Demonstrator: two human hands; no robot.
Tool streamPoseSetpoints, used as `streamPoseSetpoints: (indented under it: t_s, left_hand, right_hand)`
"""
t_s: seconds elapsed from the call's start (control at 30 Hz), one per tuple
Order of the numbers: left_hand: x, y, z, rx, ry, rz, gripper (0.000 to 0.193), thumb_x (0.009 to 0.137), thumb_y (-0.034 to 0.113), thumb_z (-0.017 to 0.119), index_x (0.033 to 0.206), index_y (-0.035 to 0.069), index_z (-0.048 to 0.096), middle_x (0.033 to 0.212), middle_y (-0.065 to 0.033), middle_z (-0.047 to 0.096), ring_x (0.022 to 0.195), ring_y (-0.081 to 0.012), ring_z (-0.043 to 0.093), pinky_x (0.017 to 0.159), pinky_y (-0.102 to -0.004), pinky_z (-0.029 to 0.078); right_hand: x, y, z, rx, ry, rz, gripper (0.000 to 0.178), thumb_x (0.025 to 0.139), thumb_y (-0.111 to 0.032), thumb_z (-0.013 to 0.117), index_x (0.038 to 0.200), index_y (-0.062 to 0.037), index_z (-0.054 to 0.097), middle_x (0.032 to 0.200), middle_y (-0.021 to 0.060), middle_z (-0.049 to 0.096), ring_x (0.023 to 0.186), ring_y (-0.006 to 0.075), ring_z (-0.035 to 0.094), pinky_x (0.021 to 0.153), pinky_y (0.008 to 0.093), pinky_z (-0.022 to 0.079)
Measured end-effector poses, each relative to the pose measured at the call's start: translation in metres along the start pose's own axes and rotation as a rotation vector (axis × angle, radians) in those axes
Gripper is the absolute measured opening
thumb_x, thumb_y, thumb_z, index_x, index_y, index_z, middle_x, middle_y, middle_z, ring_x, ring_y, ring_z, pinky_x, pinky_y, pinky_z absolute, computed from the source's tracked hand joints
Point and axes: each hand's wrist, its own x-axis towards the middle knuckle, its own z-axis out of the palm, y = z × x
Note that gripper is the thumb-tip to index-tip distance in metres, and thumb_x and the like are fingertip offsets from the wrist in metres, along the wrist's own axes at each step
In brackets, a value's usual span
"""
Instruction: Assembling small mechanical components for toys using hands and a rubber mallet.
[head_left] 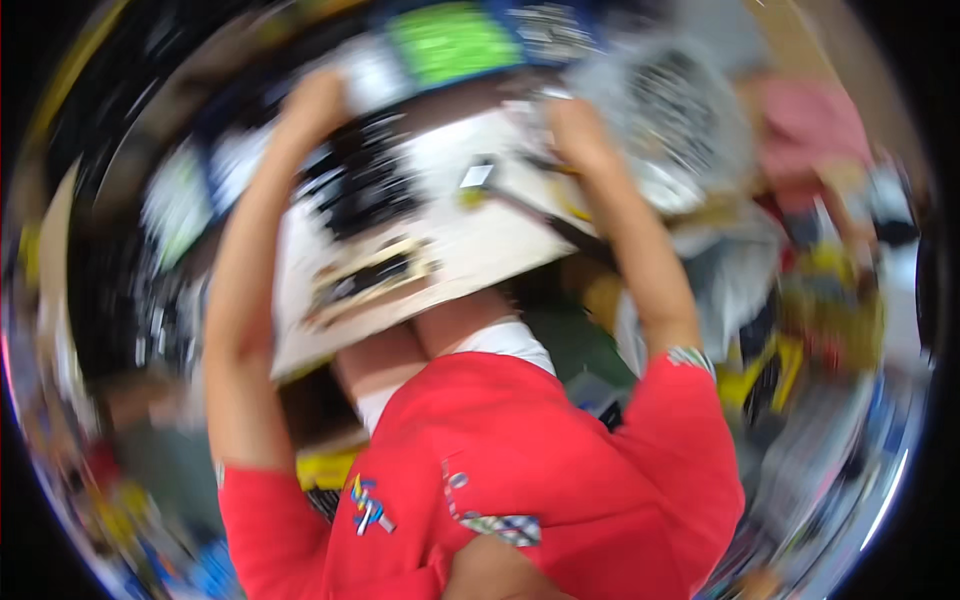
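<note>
Motion blurs the whole view. My left hand [318, 100] reaches to the far side of the work surface, beside a bin of white contents [372, 75]. My right hand [578, 128] is stretched out far right, next to a clear plastic bag [610, 85] with grey, metallic-looking pieces. The fingers of both hands are smeared, and whatever they might hold is not visible. Between my arms, a heap of black parts [365, 180] lies on the white work surface [450, 255]. Nearer to me is a beige frame [370, 280] with a black piece in it.
A bin of bright green pieces [455, 42] stands at the back, with a bin of grey pieces [552, 30] beside it. A dark-handled tool [545, 215] crosses the surface's right edge. At far right sits a person in pink [812, 130]. More bins [178, 205] line the left.
</note>
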Motion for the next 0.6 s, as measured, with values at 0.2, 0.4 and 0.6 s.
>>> streamPoseSetpoints:
  t_s: [0.2,0.4,0.6]
  left_hand:
    - [0.004,-0.028,0.012,-0.076,0.175,0.227,0.015,0.068,0.012,0.057,0.071,-0.002,0.061,0.071,-0.0242,0.057,0.071,-0.037,0.059,0.06,-0.042,0.045]
    - [0.022,-0.025,0.015,-0.01,0.206,0.36,0.016,0.072,0.013,0.059,0.072,-0.003,0.061,0.063,-0.0203,0.059,0.061,-0.0323,0.061,0.057,-0.0379,0.047]
    - [0.018,-0.042,0.004,-0.371,0.149,0.027,0.02,0.076,0.014,0.055,0.068,-0.004,0.058,0.051,-0.0087,0.052,0.043,-0.0147,0.052,0.042,-0.0291,0.04]
  right_hand:
    - [0.009,-0.007,0.014,0.032,0.133,0.065,0.011,0.067,-0.009,0.056,0.073,-0.0036,0.064,0.08,0.02,0.061,0.078,0.0349,0.06,0.067,0.0431,0.049]
    - [-0.005,0.002,0.009,0.165,0.22,0.144,0.015,0.067,-0.002,0.049,0.074,-0.0009,0.062,0.083,0.0236,0.06,0.081,0.0391,0.059,0.069,0.0466,0.047]
    - [-0.006,0.008,0.015,0.296,0.266,0.18,0.017,0.066,-0.007,0.049,0.074,-0.0024,0.063,0.08,0.0226,0.06,0.079,0.0391,0.059,0.069,0.0482,0.046]
